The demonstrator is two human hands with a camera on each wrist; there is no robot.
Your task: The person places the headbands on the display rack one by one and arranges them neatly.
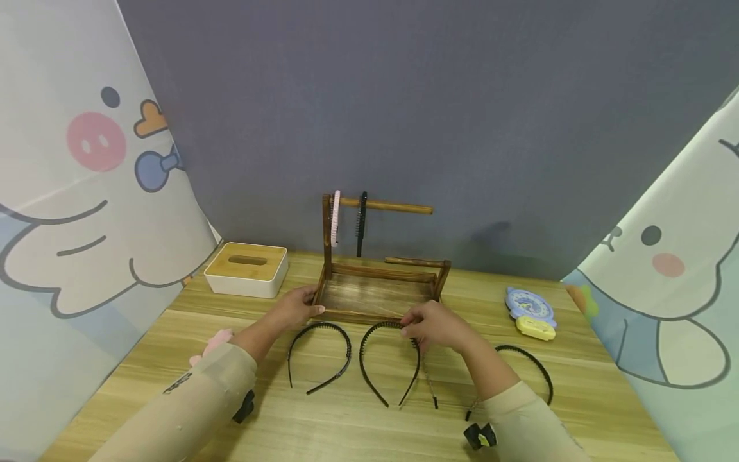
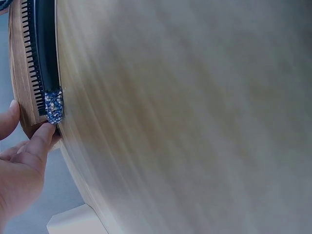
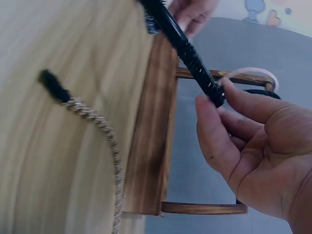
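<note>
My left hand [image 1: 297, 308] grips the front left corner of a dark wooden rack [image 1: 378, 298], a shallow tray with two side bars. In the left wrist view its fingertips lie close to a black toothed headband [image 2: 45, 53] with a blue glittery piece. A pink headband [image 1: 335, 218] and a black headband [image 1: 361, 224] hang from the rack's upper bar. My right hand [image 1: 435, 326] pinches another black headband [image 1: 362, 359], with glittery dots in the right wrist view, between thumb and fingers, just before the tray's front edge.
Beside my right forearm lies a dark headband [image 1: 543, 372]; a braided band end [image 3: 117, 165] is also there, the rest partly hidden. A white tissue box [image 1: 271, 282] stands left, a blue item [image 1: 531, 305] and yellow case [image 1: 535, 328] right. A pink object [image 1: 216, 341] is behind my left forearm.
</note>
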